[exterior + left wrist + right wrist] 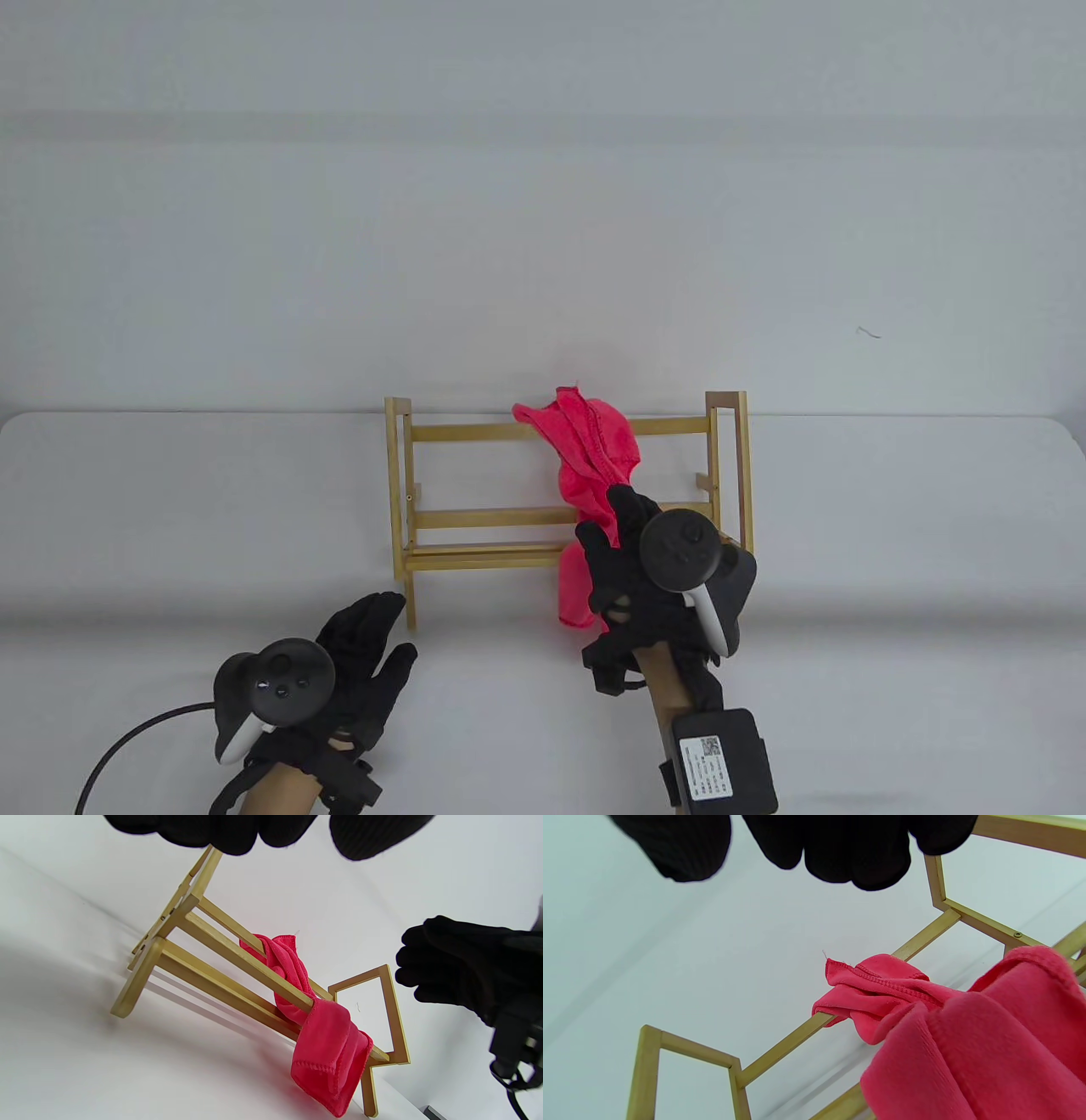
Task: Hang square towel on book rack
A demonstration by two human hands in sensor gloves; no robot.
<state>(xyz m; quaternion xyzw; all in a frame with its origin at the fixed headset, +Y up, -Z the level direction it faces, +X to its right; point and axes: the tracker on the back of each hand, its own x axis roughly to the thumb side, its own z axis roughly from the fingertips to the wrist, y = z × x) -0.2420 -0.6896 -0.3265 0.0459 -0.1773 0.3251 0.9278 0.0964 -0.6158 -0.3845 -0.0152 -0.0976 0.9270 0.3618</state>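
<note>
On the white bench [170,509], wooden book rack [399,509] upright; red square towel [594,441] bunched over its top rail, tail hanging in front. Right hand [632,560] fingers uncurled, apparently clear of cloth. Left hand [365,654] spread, empty. Hanging nearly done; next, spread it flat.

Table view looks down; both wrist views look up, sharing the rack [567,492].

book rack [220,955]: gold, tilted across frame | square towel [326,1035]: red, bunched, draped over rack's rails near its right end | left hand fingers [237,832]: above rack's left end | right hand [462,963]: right of rack, apart
</note>
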